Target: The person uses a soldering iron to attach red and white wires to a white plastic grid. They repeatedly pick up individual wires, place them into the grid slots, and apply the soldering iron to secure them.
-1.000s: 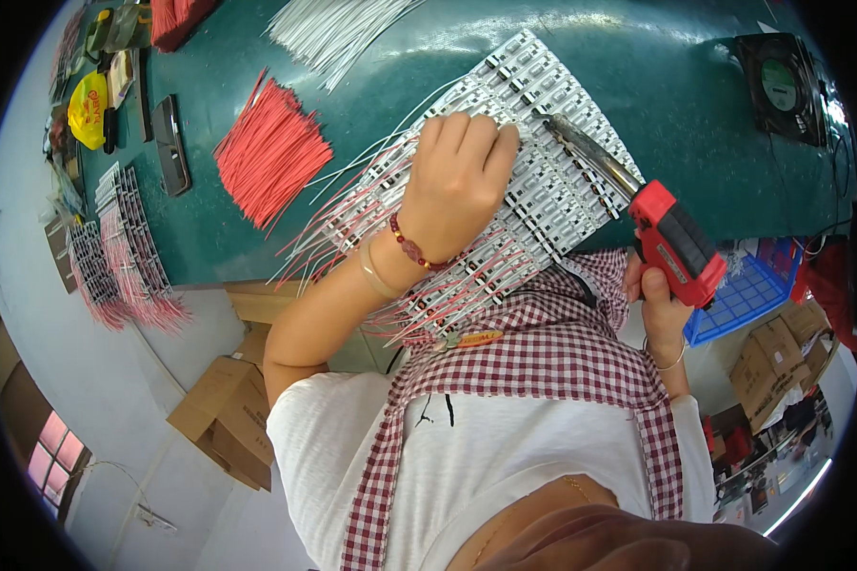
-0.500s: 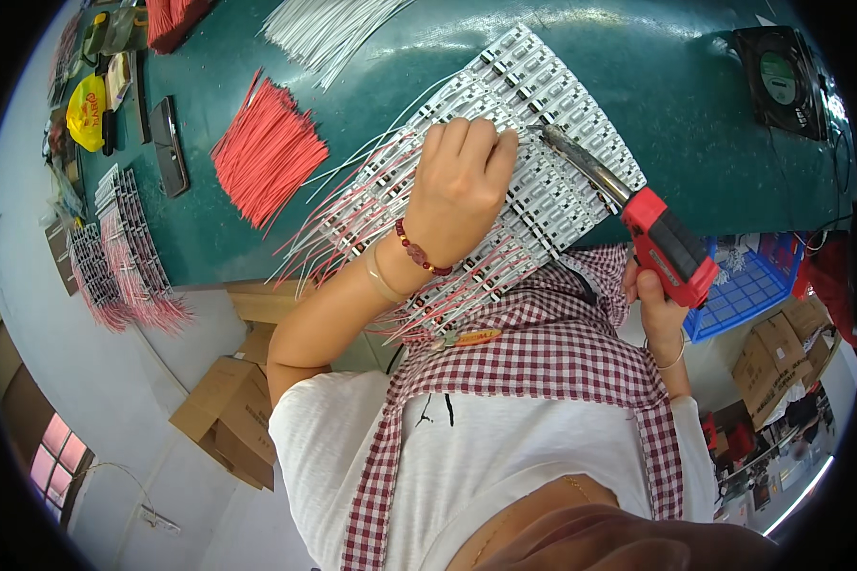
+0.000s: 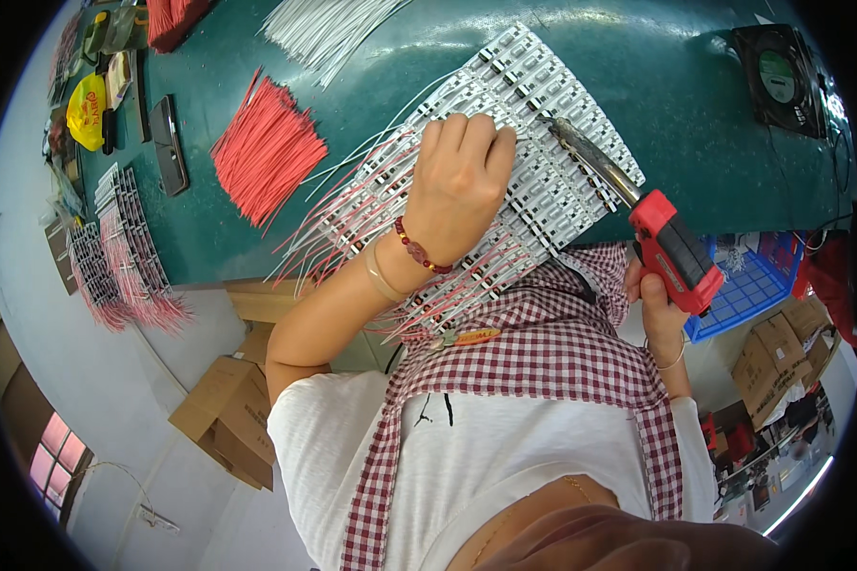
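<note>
A panel of white parts (image 3: 567, 95) in rows, with small black and metal pieces, lies aslant over the edge of the green table. White and pink wires (image 3: 338, 214) trail from its left and lower rows. Over the middle of the panel is my left hand (image 3: 462, 181), palm down, its fingers bent and closed; what they pinch is hidden beneath them. My right hand (image 3: 655, 300), lower right, grips a soldering gun (image 3: 678, 249) with a red and black handle. Its metal barrel points up-left, and the dark tip is over the panel, a little right of my left fingers.
Left of the panel lie a bundle of red wires (image 3: 269, 152) and a phone (image 3: 169, 145). White wires (image 3: 328, 29) lie at the back. Wired panels (image 3: 129, 233) hang over the table's left edge. A black fan (image 3: 779, 81) stands far right, above a blue crate (image 3: 747, 300).
The soldering gun has shifted slightly right, its tip drawing away from my left fingers. My left hand has barely moved and stays closed over the panel.
</note>
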{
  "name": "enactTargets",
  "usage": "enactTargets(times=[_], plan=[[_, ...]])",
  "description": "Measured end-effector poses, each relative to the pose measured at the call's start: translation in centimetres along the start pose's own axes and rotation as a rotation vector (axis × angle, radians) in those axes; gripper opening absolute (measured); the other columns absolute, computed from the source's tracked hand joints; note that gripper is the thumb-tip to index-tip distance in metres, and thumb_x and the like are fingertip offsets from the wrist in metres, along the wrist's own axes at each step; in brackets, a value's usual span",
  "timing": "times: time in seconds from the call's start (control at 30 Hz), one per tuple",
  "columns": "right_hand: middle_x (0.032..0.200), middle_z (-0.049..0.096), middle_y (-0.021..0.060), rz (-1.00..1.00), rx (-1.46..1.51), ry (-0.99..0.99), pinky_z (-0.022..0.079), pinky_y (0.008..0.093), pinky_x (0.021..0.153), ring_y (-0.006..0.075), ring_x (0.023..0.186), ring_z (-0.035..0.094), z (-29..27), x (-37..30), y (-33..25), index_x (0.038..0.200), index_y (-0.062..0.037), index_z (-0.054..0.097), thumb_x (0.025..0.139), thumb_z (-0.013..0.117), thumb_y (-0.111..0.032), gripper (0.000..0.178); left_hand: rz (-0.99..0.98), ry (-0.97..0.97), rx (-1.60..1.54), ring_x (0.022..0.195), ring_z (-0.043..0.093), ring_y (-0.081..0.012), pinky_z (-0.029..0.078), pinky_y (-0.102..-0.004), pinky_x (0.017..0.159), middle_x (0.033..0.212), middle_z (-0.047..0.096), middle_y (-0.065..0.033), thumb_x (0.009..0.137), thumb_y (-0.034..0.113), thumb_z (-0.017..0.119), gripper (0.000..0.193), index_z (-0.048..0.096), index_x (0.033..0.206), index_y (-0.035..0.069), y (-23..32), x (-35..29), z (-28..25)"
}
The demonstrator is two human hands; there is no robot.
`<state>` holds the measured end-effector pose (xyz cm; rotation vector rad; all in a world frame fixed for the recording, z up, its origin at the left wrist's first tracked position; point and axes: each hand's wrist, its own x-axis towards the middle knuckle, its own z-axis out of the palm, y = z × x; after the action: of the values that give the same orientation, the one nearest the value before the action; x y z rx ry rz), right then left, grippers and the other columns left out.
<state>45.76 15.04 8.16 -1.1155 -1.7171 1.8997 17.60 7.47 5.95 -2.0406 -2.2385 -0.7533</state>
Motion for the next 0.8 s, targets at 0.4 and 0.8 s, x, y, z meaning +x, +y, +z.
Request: enactTargets(times=[0.4,0.8], plan=[[0.083,0.06,0.0023,0.007,0.04,-0.01,0.044,0.0251,0.065,0.0089,0.072,0.054,-0.4,-0.5,0.9,0.102,0.002,0.061,0.089,0.063,-0.016,0.022,0.023,0.015,-0.058,0.071,0.049,-0.0211,0.037,-0.0338,0.065,0.078,0.05,-0.0061,0.07,0.001,0.059,0.028,0.064,0.097,0.0,0.8,-0.5,0.4],[0.103,0.064,0.0083,0.007,-0.083,-0.012,0.048,0.0301,0.081,0.0166,0.092,0.06,-1.6,-1.4,3.1,0.108,0.0018,0.062,0.086,0.063,-0.007,0.024,0.02,0.004,-0.073,0.071,0.049,-0.0214,0.037,-0.0339,0.066,0.077,0.049,-0.0065,0.07,0.001,0.059,0.028,0.065,0.097,-0.001,1.0,-0.5,0.4]])
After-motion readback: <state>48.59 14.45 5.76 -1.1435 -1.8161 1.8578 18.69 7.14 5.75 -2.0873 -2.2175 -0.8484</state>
